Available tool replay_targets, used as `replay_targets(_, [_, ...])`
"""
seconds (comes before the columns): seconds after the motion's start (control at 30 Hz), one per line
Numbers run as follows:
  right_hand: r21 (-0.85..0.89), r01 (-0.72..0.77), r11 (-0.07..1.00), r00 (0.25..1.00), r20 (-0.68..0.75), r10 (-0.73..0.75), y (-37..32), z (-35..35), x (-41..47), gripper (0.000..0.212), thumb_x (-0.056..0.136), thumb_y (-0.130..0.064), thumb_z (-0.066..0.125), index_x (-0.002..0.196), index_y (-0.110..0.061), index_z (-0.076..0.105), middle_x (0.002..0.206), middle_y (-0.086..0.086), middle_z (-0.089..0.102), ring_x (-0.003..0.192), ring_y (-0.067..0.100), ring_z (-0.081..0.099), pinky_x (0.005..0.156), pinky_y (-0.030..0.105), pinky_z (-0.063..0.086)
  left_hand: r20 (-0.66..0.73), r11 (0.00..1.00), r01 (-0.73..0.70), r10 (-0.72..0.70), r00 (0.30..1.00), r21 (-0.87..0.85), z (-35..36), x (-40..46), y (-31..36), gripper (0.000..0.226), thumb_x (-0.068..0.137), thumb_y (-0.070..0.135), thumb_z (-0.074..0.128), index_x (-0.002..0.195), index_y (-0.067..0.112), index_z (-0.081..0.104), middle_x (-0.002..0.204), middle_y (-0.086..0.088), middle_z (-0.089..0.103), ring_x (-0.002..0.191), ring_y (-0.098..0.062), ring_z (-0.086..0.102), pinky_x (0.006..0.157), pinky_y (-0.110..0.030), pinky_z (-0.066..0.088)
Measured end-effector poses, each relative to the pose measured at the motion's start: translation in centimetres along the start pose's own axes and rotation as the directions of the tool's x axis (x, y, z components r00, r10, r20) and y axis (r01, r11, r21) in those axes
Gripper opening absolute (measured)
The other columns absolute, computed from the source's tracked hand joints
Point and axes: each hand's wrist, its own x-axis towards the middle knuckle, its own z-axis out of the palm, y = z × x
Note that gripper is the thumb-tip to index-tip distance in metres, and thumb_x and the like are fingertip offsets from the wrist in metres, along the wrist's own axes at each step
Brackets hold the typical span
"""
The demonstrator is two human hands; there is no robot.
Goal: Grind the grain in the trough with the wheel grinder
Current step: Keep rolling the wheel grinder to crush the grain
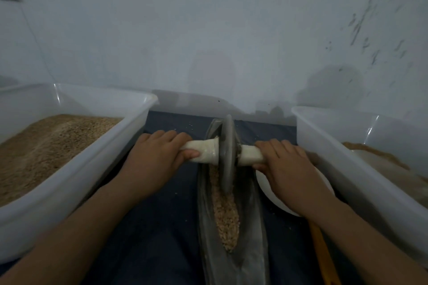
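Between two translucent plastic tubs, on a dark blue cloth (pixel 162 227), a long, narrow grey trough (pixel 251 233) is being shown lying lengthwise away from the viewer. Pale crushed grain (pixel 227 217) is being held in its central groove. A grey wheel grinder (pixel 227 152) is being stood upright on edge in the far part of the groove, its lower rim touching the grain. A whitish handle (pixel 203 149) is being carried through the wheel's centre, sticking out to both sides. Its left end is being gripped by the left hand (pixel 157 157), fingers wrapped over the top and thumb underneath. Its right end is being gripped by the right hand (pixel 284 169) in the same way. Brown grain is being held in the left tub (pixel 76 176), heaped high. A lower layer of brownish material is being held in the right tub (pixel 342 164). A white bowl (pixel 275 194) is being partly hidden under the right wrist, just beside the trough. A pale wall (pixel 208 30) is being seen behind everything.
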Motion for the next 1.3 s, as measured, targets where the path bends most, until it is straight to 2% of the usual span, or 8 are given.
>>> replay_targets(0.13, [-0.029, 0.03, 0.999, 1.0, 0.008, -0.03, 0.0, -0.5, -0.6, 0.033, 0.074, -0.025, 0.078, 0.101, -0.013, 0.064, 0.083, 0.002, 0.062, 0.068, 0.022, 0.057, 0.06, 0.032, 0.042, 0.055, 0.999, -0.032, 0.033, 0.998, -0.018, -0.7, -0.7, -0.1, 0.097, 0.066, 0.081, -0.015, 0.116, 0.03, 0.051, 0.105, 0.011, 0.056, 0.096, -0.011, 0.051, 0.084, -0.03, 0.039])
replay_targets(0.3, [0.055, 0.058, 0.997, 0.981, 0.184, -0.067, -0.2, -3.1, -2.3, 0.038, 0.093, -0.052, 0.036, 0.127, -0.036, 0.034, 0.121, -0.015, 0.044, 0.106, 0.009, 0.043, 0.081, 0.026, 0.028, 0.251, 0.973, -0.078, 0.133, 0.959, -0.218, -3.3, -2.4, -0.2, 0.06, 0.07, 0.074, 0.014, 0.105, 0.039, 0.047, 0.091, 0.02, 0.053, 0.085, 0.004, 0.048, 0.078, -0.019, 0.039])
replay_targets(0.47, [0.055, 0.089, 0.994, 0.961, 0.258, -0.1, -0.9, -5.2, -3.3, 0.039, 0.093, -0.058, 0.024, 0.128, -0.041, 0.026, 0.119, -0.021, 0.039, 0.102, 0.003, 0.038, 0.075, 0.025, 0.021, 0.324, 0.942, -0.069, 0.181, 0.929, -0.328, -4.9, -2.9, -0.2, 0.052, 0.071, 0.076, 0.02, 0.098, 0.041, 0.047, 0.088, 0.019, 0.054, 0.087, 0.006, 0.05, 0.075, -0.017, 0.041])
replay_targets(0.73, [-0.03, 0.019, 0.999, 1.0, 0.02, -0.019, -0.2, -0.9, -0.6, 0.031, 0.074, -0.025, 0.077, 0.1, -0.013, 0.065, 0.082, 0.001, 0.063, 0.068, 0.02, 0.058, 0.059, 0.031, 0.044, 0.056, 0.998, 0.003, -0.007, 0.998, 0.059, -0.7, -0.5, 0.2, 0.094, 0.066, 0.079, -0.017, 0.113, 0.03, 0.049, 0.104, 0.012, 0.054, 0.097, -0.012, 0.053, 0.082, -0.029, 0.04])
replay_targets(0.87, [-0.004, 0.001, 1.0, 0.999, -0.045, -0.001, 0.1, 0.3, -0.2, 0.036, 0.071, -0.023, 0.08, 0.1, -0.012, 0.064, 0.08, 0.001, 0.061, 0.065, 0.02, 0.057, 0.057, 0.032, 0.046, -0.064, 0.997, -0.014, 0.019, 0.998, 0.072, -0.1, -0.2, 0.7, 0.065, 0.083, 0.058, 0.018, 0.104, 0.017, 0.064, 0.092, -0.003, 0.064, 0.082, -0.025, 0.06, 0.072, -0.038, 0.046])
replay_targets(0.97, [0.008, 0.042, 0.999, 0.999, -0.009, -0.042, 0.1, -0.4, -1.0, 0.038, 0.068, -0.029, 0.082, 0.098, -0.018, 0.061, 0.079, -0.003, 0.059, 0.064, 0.016, 0.056, 0.058, 0.028, 0.044, 0.031, 0.998, -0.051, 0.052, 0.998, -0.028, -0.9, -1.2, 0.2, 0.067, 0.076, 0.069, 0.012, 0.112, 0.03, 0.053, 0.101, 0.012, 0.056, 0.09, -0.011, 0.052, 0.078, -0.029, 0.039])
replay_targets(1.1, [0.084, 0.032, 0.996, 0.983, 0.178, -0.047, -0.2, -2.7, -2.0, 0.037, 0.091, -0.048, 0.048, 0.124, -0.033, 0.04, 0.114, -0.012, 0.049, 0.098, 0.01, 0.047, 0.083, 0.028, 0.035, 0.204, 0.986, -0.142, 0.157, 0.966, -0.087, -2.5, -2.6, -0.5, 0.065, 0.061, 0.082, 0.003, 0.109, 0.049, 0.031, 0.099, 0.03, 0.04, 0.093, 0.009, 0.038, 0.082, -0.017, 0.031])
replay_targets(1.3, [0.112, 0.088, 0.99, 0.954, 0.277, -0.116, -0.5, -5.1, -3.0, 0.042, 0.09, -0.06, 0.017, 0.125, -0.04, 0.03, 0.113, -0.019, 0.039, 0.096, 0.004, 0.036, 0.074, 0.026, 0.02, 0.365, 0.964, -0.077, 0.169, 0.915, -0.254, -4.4, -2.8, -0.8, 0.056, 0.065, 0.086, 0.021, 0.101, 0.048, 0.039, 0.095, 0.026, 0.051, 0.094, 0.01, 0.046, 0.081, -0.016, 0.039])
